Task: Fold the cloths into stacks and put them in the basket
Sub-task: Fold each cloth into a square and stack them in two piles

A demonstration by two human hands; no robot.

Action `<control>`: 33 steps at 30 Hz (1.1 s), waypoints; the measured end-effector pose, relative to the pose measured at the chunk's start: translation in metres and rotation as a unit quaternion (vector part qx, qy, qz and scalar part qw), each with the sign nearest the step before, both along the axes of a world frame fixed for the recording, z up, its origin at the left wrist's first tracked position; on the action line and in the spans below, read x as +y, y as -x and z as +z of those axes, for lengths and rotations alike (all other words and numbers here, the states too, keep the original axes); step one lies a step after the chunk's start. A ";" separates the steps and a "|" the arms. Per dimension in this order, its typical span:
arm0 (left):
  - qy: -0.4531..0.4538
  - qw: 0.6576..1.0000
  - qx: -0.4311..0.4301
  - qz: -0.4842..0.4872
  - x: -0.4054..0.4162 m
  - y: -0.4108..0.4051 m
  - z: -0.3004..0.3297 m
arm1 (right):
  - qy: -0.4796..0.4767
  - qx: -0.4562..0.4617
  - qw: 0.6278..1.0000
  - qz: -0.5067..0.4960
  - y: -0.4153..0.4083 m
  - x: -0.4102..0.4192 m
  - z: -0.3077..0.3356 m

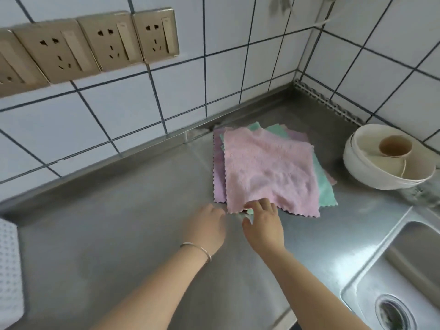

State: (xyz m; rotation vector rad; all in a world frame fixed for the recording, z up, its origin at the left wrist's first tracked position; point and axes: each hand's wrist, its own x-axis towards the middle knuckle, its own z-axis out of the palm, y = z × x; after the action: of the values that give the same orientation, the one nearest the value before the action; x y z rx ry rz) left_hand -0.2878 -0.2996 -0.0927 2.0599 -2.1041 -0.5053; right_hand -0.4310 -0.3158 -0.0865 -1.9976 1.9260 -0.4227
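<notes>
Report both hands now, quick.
Left hand: open, flat on the counter, holding nothing.
Right hand: fingers at the pink cloth edge; grip cannot be told.

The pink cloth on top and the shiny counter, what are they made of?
The pink cloth looks like soft, fuzzy microfibre: nubbly pile, zigzag-cut edges. The counter looks like brushed stainless steel: grey, dully reflective, of one look with the sink.
</notes>
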 end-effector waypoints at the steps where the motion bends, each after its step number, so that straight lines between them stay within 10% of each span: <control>1: -0.005 1.000 -0.005 0.002 -0.007 0.005 -0.009 | 0.019 0.023 0.999 0.012 0.004 -0.008 -0.010; 16: 0.132 0.990 -0.044 -0.021 -0.062 0.035 -0.051 | 0.151 0.098 0.983 0.044 0.022 -0.054 -0.055; 33: 0.197 0.973 0.041 0.111 -0.075 -0.044 0.073 | 0.178 -0.005 0.984 -0.008 0.047 -0.111 0.055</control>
State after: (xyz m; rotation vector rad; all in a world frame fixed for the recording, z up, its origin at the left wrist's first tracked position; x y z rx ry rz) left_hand -0.2437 -0.3746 -0.0193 1.9652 -1.7275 -0.1231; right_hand -0.4780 -0.4268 -0.0316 -2.1872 1.9711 -0.8309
